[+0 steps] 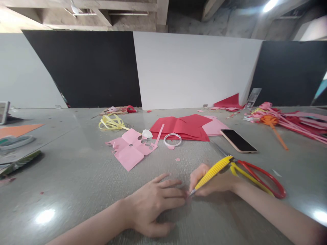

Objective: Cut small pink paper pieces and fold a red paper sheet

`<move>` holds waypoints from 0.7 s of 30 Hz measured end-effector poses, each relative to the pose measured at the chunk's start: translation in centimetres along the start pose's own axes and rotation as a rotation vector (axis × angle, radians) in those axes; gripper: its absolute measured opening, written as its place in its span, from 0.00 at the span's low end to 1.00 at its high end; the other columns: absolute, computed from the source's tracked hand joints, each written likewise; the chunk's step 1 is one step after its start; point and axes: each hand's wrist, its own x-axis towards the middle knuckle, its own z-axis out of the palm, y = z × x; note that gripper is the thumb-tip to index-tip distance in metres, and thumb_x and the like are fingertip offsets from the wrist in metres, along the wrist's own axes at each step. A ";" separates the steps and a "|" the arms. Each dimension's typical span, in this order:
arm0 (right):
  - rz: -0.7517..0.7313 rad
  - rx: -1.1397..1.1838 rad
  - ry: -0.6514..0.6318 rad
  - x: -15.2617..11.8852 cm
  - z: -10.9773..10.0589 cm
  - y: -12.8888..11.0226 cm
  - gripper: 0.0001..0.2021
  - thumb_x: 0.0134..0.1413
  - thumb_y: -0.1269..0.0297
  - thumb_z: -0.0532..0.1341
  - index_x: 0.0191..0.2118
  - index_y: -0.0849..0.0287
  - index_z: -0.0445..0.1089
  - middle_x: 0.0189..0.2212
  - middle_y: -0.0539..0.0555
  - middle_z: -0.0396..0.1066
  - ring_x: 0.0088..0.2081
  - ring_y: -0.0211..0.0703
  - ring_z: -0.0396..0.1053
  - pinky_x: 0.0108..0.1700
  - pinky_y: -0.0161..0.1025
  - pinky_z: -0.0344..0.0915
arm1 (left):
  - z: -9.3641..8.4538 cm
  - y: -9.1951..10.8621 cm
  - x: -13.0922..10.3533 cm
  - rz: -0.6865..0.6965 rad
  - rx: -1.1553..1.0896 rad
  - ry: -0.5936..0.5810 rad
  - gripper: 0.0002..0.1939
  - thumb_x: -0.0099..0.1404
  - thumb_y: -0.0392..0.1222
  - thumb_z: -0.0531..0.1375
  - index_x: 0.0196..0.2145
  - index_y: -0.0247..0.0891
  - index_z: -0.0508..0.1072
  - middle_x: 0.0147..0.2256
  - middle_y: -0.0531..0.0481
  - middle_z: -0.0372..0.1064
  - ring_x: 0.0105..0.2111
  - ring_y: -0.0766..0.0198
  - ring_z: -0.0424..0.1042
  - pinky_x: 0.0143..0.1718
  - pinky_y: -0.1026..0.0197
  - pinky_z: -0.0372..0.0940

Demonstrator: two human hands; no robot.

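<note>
My right hand (212,182) grips a yellow ribbed-handled craft tool (214,172) with a thin metal point, slanting down to the table. The tool's exact kind is unclear. At its tip is a small blurred pink scrap, next to the fingertips of my left hand (157,200). That hand lies flat on the table with its fingers stretched apart. Just behind my right wrist lie scissors (264,173) with red and yellow handles, partly hidden by the tool and the hand.
Beyond my hands lie a pink sheet with cut holes (129,151), a white ring (165,140), red paper (178,127) and a phone (238,141). Yellow strips (112,122) are farther left. Pink strips (293,122) and an orange paper piece (269,119) lie right. Upright panels (196,71) stand behind.
</note>
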 end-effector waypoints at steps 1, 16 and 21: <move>-0.003 0.001 -0.002 0.0 0.0 0.1 0.10 0.38 0.73 0.62 0.31 0.60 0.75 0.26 0.50 0.72 0.27 0.37 0.66 0.27 0.31 0.60 | 0.0 0.0 0.0 -0.001 0.001 -0.006 0.32 0.55 0.43 0.56 0.57 0.38 0.54 0.55 0.49 0.58 0.57 0.52 0.48 0.57 0.45 0.37; 0.042 0.008 0.078 -0.3 0.0 -1.3 0.11 0.41 0.78 0.58 0.30 0.59 0.74 0.24 0.47 0.71 0.26 0.33 0.64 0.27 0.29 0.58 | 0.1 0.1 -0.1 -0.015 -0.019 0.005 0.33 0.55 0.41 0.57 0.57 0.38 0.54 0.56 0.50 0.56 0.57 0.52 0.47 0.57 0.47 0.36; 0.054 0.003 0.060 -0.5 0.2 -1.9 0.09 0.42 0.77 0.60 0.30 0.59 0.74 0.25 0.47 0.70 0.26 0.33 0.64 0.28 0.29 0.58 | 0.0 0.2 0.1 -0.025 -0.021 0.005 0.32 0.54 0.40 0.58 0.57 0.37 0.55 0.55 0.49 0.58 0.57 0.53 0.48 0.57 0.47 0.34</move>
